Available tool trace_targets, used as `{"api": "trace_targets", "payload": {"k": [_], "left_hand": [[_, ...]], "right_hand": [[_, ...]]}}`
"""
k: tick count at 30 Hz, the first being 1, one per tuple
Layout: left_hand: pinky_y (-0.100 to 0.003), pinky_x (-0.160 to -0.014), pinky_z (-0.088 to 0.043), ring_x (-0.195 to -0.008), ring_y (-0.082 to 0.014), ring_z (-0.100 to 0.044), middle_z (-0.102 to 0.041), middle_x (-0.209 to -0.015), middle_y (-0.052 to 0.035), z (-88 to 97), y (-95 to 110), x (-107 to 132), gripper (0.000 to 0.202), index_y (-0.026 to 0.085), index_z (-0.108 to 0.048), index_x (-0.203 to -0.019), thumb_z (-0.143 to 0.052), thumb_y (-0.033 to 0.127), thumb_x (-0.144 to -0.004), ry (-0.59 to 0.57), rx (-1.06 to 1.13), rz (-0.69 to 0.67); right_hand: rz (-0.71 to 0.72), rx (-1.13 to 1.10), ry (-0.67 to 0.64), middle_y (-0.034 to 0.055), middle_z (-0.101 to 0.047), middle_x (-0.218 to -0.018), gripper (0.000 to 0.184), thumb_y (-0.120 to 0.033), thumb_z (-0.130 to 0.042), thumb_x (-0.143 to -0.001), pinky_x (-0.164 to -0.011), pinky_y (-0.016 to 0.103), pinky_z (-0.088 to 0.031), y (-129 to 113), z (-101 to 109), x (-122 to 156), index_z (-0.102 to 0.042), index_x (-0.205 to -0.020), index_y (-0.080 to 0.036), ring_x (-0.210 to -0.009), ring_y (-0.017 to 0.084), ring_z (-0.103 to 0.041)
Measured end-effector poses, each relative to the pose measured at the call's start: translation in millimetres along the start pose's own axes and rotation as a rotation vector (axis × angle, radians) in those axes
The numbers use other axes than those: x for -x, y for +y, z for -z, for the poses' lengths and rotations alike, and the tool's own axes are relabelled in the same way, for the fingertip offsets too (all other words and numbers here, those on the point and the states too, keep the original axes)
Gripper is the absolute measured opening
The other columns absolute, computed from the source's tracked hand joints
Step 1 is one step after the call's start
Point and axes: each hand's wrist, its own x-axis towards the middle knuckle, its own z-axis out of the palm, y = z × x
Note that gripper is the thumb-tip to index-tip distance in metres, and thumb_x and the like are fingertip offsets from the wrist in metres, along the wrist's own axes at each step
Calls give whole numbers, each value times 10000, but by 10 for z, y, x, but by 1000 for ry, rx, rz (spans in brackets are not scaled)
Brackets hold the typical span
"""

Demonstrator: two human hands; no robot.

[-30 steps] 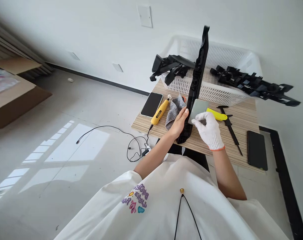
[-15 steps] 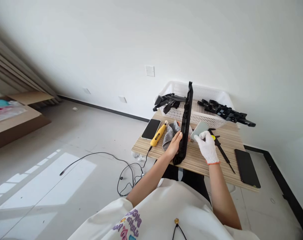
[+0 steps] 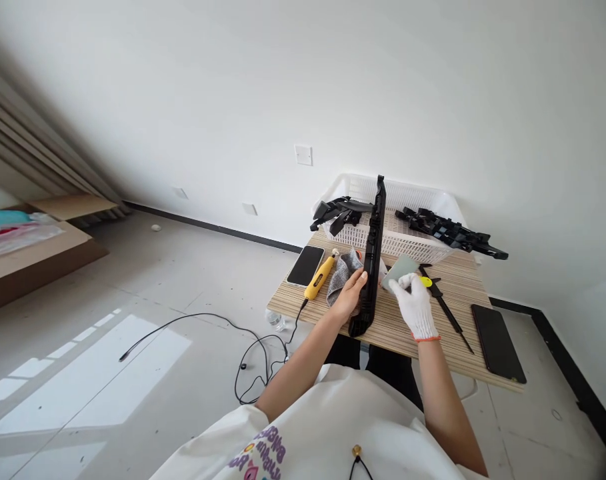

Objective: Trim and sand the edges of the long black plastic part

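My bare left hand (image 3: 349, 298) is closed round the lower part of a long black plastic part (image 3: 375, 237), which stands upright over the table's front edge. In a white knit glove with an orange cuff, my right hand (image 3: 413, 303) pinches a thin, flat grey-green sheet (image 3: 401, 268), perhaps sandpaper, just right of the part. A gap shows between sheet and part. A grey cloth (image 3: 340, 277) lies behind my left hand. Left of it rests a yellow corded rotary tool (image 3: 319, 277). Black calipers (image 3: 445, 307) lie right of my gloved hand.
A white plastic basket (image 3: 407, 248) at the back of the wooden table (image 3: 463, 280) holds several black parts (image 3: 447, 230) that jut over its rim. One phone (image 3: 306, 265) lies at the left, another dark phone (image 3: 497, 341) at the right edge. A black cable (image 3: 243, 327) coils on the floor.
The whole view has tilted slightly, shifting everything a little lower. My left hand keeps its hold on the black part; my right keeps the sheet, its fingers turned slightly.
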Motion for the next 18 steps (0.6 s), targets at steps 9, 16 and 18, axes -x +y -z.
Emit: {"api": "trace_targets", "payload": {"k": [9,16,18], "left_hand": [[-352,-989,-493,-1144,-244,-646,-716,-1206,-55,-38,70,16,549,242,-645,-1278,-688,570,-840,17,27,28],[-354,-991,-494,-1160,-244,-640,-719,-1208,-61,-5,101,43,552,250,-624,-1314,-652,577,-870,-24,-19,18],[-345,-994,-492,-1177,-244,-632,-714,-1222,-58,7,109,51,553,249,-632,-1305,-665,576,-861,-14,-30,18]], "right_hand": [[24,23,-183,-42,-483,-718,327,-378,-680,-817,-708,320,-397,20,8,-113,-398,-709,-249,-677,155,-436],[-55,-41,-318,-44,-460,-692,359,-389,-703,-803,-654,313,-393,63,179,-122,-387,-704,-249,-637,147,-414],[-77,-25,-495,-48,-467,-687,348,-379,-717,-796,-653,311,-396,59,220,-132,-409,-703,-245,-628,142,-413]]}}
